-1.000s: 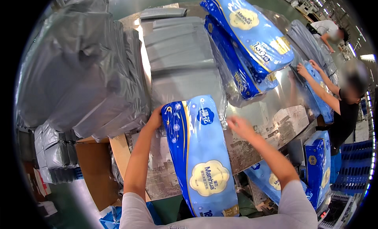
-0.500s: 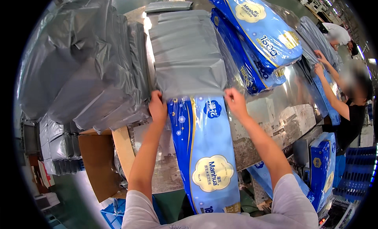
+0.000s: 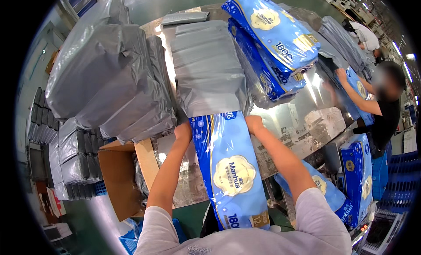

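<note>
A long blue tissue pack (image 3: 234, 185) in clear shiny film lies lengthwise before me, its near end close to my body. Its far end is inside the mouth of a grey plastic bag (image 3: 210, 75), which lies flat on the stack of similar bags. At the left corner of the mouth, my left hand (image 3: 183, 131) is closed on the bag's edge. My right hand (image 3: 253, 123) is closed at the opposite corner, knuckles up. The fingertips of both hands are largely hidden.
A tall heap of grey bags (image 3: 109, 79) stands left, above an open cardboard box (image 3: 118, 180). Blue tissue packs (image 3: 276, 40) are piled at the far right of the metal table (image 3: 280, 154). Beyond it, a person in black (image 3: 388, 110) handles another pack.
The bag's mouth has come further over the pack, now covering part of its upper emblem. Both hands have moved with it toward me. The whole view has shifted slightly.
</note>
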{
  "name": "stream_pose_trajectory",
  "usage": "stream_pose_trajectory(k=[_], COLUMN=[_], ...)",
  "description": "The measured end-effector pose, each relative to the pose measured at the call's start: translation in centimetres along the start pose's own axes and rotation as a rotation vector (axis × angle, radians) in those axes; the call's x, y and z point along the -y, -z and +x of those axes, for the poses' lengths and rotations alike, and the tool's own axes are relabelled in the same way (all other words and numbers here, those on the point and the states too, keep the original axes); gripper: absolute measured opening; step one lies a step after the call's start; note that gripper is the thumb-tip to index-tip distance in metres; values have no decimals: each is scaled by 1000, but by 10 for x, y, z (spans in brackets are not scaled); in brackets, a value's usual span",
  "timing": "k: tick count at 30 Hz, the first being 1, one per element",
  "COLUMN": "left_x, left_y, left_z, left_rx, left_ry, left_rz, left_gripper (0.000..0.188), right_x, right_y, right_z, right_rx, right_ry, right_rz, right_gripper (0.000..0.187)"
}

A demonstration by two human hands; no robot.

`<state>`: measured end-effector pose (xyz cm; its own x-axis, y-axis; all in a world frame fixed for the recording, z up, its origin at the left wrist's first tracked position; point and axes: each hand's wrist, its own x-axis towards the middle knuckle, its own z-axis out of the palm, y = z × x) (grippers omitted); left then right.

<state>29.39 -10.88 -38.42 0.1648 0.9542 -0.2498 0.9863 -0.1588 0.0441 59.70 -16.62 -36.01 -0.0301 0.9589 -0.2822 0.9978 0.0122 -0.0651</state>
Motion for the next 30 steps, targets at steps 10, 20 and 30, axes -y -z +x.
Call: stream_pose_trajectory(k=[10, 20, 30], left_x=[-3, -1, 41], left_y=[-26, -77, -18], left_z=[-161, -341, -231], left_rx=[305, 745, 490], left_ry=[-279, -462, -176], left_rz=[37, -243, -659], left_gripper=[20, 28, 43], right_x=[-4, 9, -41], right_y=[-57, -132, -48], right_z=[-153, -320, -220], right_rx=[81, 517, 240], right_ry=[45, 188, 137], right_rz=[20, 216, 626], right_gripper=[22, 33, 45])
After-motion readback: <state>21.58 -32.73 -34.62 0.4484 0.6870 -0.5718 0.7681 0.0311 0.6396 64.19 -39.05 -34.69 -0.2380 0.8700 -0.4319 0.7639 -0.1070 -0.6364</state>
